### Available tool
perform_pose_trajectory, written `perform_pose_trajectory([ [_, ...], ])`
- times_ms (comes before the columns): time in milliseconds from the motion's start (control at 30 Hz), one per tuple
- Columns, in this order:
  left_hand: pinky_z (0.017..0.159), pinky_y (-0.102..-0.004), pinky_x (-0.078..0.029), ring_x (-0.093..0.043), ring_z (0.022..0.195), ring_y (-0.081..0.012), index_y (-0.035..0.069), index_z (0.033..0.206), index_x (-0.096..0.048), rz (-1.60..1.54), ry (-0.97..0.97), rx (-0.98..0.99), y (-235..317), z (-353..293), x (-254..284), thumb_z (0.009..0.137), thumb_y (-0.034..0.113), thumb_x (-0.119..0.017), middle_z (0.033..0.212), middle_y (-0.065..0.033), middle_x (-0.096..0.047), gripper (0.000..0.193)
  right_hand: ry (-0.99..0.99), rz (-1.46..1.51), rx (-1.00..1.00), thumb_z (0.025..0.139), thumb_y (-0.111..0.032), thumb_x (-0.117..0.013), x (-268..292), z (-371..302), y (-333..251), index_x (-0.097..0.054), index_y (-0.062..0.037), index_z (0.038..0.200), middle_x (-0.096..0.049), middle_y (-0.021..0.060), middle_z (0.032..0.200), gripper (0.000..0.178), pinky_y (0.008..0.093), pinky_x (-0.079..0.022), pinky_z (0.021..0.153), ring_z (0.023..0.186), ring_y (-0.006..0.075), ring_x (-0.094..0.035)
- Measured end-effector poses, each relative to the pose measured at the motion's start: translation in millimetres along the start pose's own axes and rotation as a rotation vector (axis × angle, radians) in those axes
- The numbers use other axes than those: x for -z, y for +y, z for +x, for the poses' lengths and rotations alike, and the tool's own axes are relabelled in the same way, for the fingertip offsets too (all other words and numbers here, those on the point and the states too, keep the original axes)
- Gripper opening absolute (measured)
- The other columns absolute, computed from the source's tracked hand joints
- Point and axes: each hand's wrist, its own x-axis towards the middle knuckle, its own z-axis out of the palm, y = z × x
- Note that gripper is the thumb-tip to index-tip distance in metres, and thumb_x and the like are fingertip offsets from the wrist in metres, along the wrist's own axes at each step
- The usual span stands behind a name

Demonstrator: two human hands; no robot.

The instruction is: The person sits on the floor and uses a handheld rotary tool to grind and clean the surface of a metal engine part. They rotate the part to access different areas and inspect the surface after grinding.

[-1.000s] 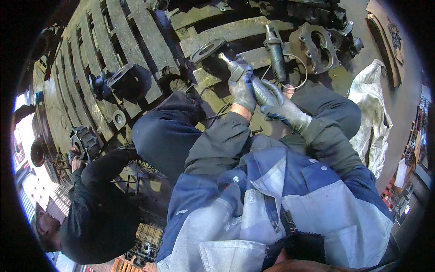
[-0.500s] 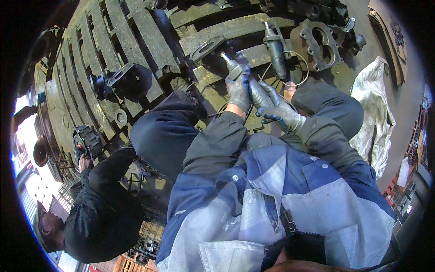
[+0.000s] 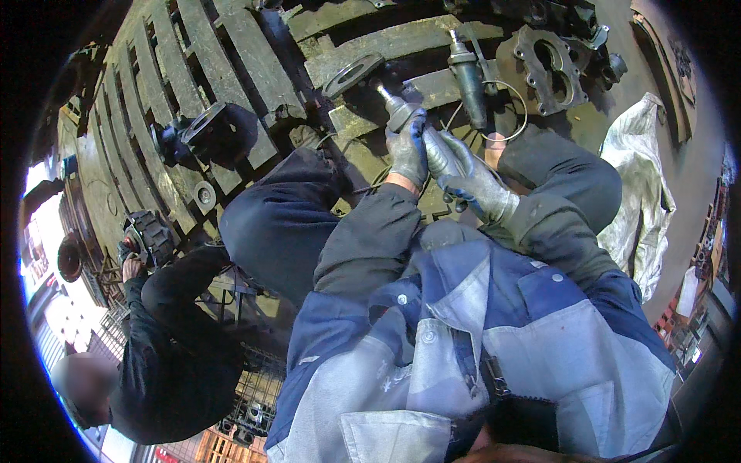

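Note:
A grey die grinder (image 3: 441,158) lies slanted between my gloved hands, its slim shiny tip pointing up and left. My left hand (image 3: 406,148) is closed round its front part. Farther back, my right hand (image 3: 482,184) grips the body from the right, partly hiding its rear end. Just beyond the tip, a dark metal part with a round, ring-shaped flange (image 3: 353,76) rests on the wooden pallet (image 3: 424,38); the tip looks close to it, but I cannot tell whether they touch.
A second, darker grinder (image 3: 468,81) with a thin pale cable lies beyond my hands, beside a metal housing (image 3: 544,65) with large openings. White cloth (image 3: 637,193) hangs at the right. A co-worker at left holds a dark ribbed part (image 3: 150,238); another flanged part (image 3: 204,127) sits on slats.
My hands and the grinder have hardly moved; the fingers of my right hand have shifted slightly. At left, the co-worker's hand has moved a little left on the ribbed part.

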Motion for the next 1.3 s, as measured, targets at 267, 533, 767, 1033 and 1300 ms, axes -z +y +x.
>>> perform_pose_trajectory([
  [267,0.09,-0.037,-0.053,-0.065,0.095,-0.0191,0.008,0.118,-0.071,-0.105,-0.054,0.074,-11,12,3,0.084,0.015,-0.082,0.109,-0.0066,-0.069,0.036,0.022,0.047,-0.031,0.087,-0.02,-0.081,7,13,-2,-0.027,-0.012,0.167,-0.062,0.012,0.125,0.096,0.0293,-0.055,0.056,0.074,0.0146,-0.063],
  [533,0.089,-0.0326,-0.05,-0.06,0.092,-0.0129,0.01,0.101,-0.071,-0.241,-0.051,0.104,-20,-7,19,0.095,0.015,-0.073,0.097,0.0022,-0.065,0.008,-0.008,-0.225,0.099,0.088,-0.022,-0.083,-1,-4,-9,-0.026,-0.0022,0.166,-0.045,0.0118,0.158,0.099,0.0337,-0.044,0.113,0.138,0.0194,-0.05],
  [767,0.08,-0.0357,-0.053,-0.063,0.087,-0.0181,0.005,0.112,-0.069,-0.034,-0.072,0.0,-6,-11,-14,0.082,0.018,-0.086,0.102,-0.0054,-0.068,0.037,-0.069,0.174,-0.072,0.087,-0.012,-0.079,-1,-30,-29,-0.017,-0.0171,0.171,-0.059,0.0112,0.138,0.104,0.0356,-0.06,0.075,0.092,0.0204,-0.069],
  [1033,0.081,-0.0409,-0.057,-0.069,0.09,-0.0243,0.0,0.125,-0.062,0.185,-0.038,-0.054,-2,27,-9,0.077,0.021,-0.092,0.108,-0.0126,-0.07,0.06,0.065,0.194,0.014,0.088,-0.015,-0.081,-10,2,-5,-0.027,-0.0168,0.168,-0.057,0.0064,0.143,0.096,0.0293,-0.06,0.063,0.087,0.0139,-0.068],
  [1300,0.083,-0.0382,-0.057,-0.07,0.091,-0.0233,0.0,0.121,-0.067,0.26,0.006,0.031,-9,24,-6,0.078,0.02,-0.09,0.109,-0.0107,-0.072,0.053,0.081,0.209,0.03,0.087,-0.017,-0.083,0,11,25,-0.027,-0.0137,0.167,-0.051,0.0076,0.149,0.098,0.03,-0.059,0.078,0.115,0.0161,-0.061],
])
